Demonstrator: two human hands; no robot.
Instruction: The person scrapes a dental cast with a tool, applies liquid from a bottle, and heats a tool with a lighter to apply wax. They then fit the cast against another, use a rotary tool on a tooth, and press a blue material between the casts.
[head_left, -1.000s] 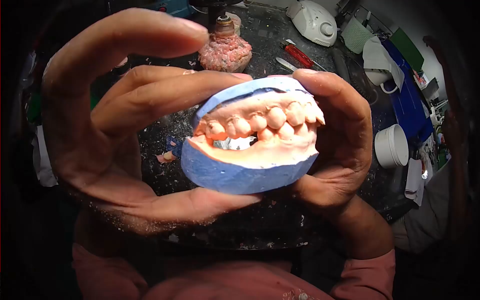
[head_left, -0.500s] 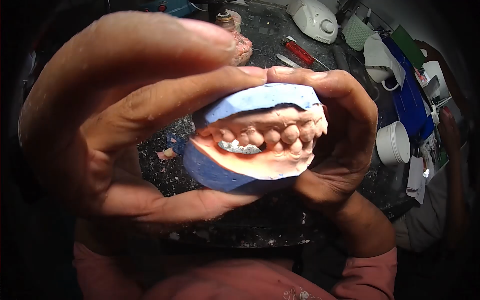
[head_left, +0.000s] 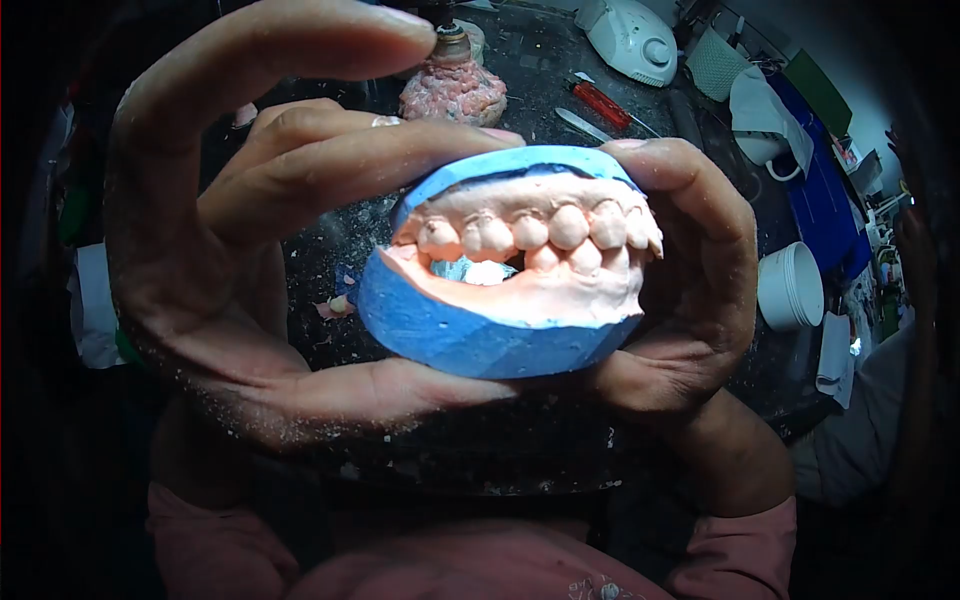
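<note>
Between my two hands is a dental cast [head_left: 520, 255], an upper and a lower jaw model set together, with pinkish teeth and gums on blue bases. A gap without lower teeth shows at its left side, and light comes through it. My left hand [head_left: 230, 240] grips the left end, thumb under the lower base and a finger on the upper base, while its index finger is raised clear. Around the right end curls my right hand [head_left: 700, 260], fingers on top and thumb below. The far side of the cast is hidden.
On the dark table [head_left: 540, 60] stand a pink lumpy mass [head_left: 455, 95] under a metal-topped piece, a red-handled screwdriver [head_left: 600, 104] and a blade [head_left: 582, 124]. A white device [head_left: 628, 42], a white tub [head_left: 790, 288] and a cup [head_left: 768, 155] are farther right. Another person's arm [head_left: 915, 250] is at the right edge.
The cast has tilted so its side faces me more squarely, showing more of the upper teeth and lower base. My left index finger has lifted up and away from it.
</note>
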